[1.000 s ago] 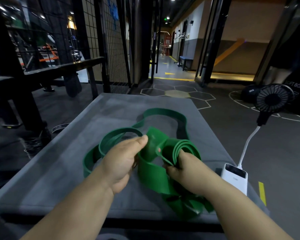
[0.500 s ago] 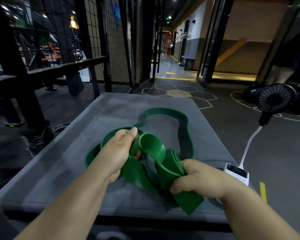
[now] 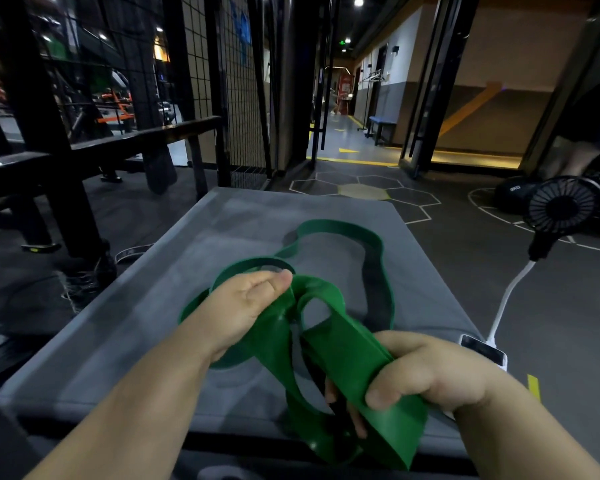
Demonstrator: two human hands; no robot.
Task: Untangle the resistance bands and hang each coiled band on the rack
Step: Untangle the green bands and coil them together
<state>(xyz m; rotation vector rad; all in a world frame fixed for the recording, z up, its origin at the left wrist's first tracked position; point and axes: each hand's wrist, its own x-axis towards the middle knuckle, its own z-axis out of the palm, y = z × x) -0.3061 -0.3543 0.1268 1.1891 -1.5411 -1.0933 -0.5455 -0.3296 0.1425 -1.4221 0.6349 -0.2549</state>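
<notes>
Step in hand, judged: untangling, nothing yet coiled or hung; green resistance band lies mid-frame on the grey counter, its far loop flat toward frame centre-right, near strands lifted. Left hand pinches a fold at centre, right hand grips the wide strap at lower right with the thumb over it; the next move likely calls for drawing that strap clear of the crossing loops. Against half a second ago, the right hand sits lower and the strap between the hands is pulled longer.
</notes>
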